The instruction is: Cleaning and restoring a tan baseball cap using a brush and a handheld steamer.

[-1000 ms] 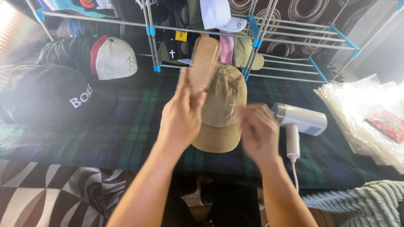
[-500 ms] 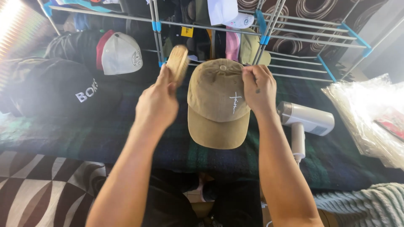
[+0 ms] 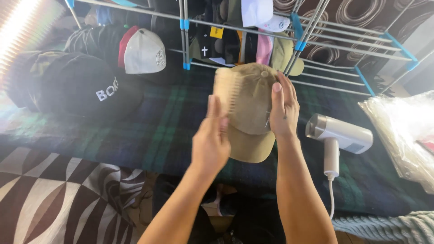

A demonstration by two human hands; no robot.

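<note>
A tan baseball cap [image 3: 250, 97] lies on a dark green plaid cloth [image 3: 167, 122], its brim towards me. My right hand [image 3: 283, 106] rests flat on the cap's right side and pins it down. My left hand [image 3: 211, 143] grips a wooden brush [image 3: 226, 89] whose pale bristles face the cap's left side and touch it.
A white handheld steamer [image 3: 338, 135] with a cord lies right of the cap. Black caps [image 3: 77, 86] and a grey-and-red cap [image 3: 143, 50] sit to the left. A metal rack with blue joints [image 3: 298, 31] holds more caps behind. Clear plastic bags [image 3: 402, 131] lie at far right.
My left hand has swung the brush from left of the cap onto its left side. My right hand has slid from the crown's top down onto its right side.
</note>
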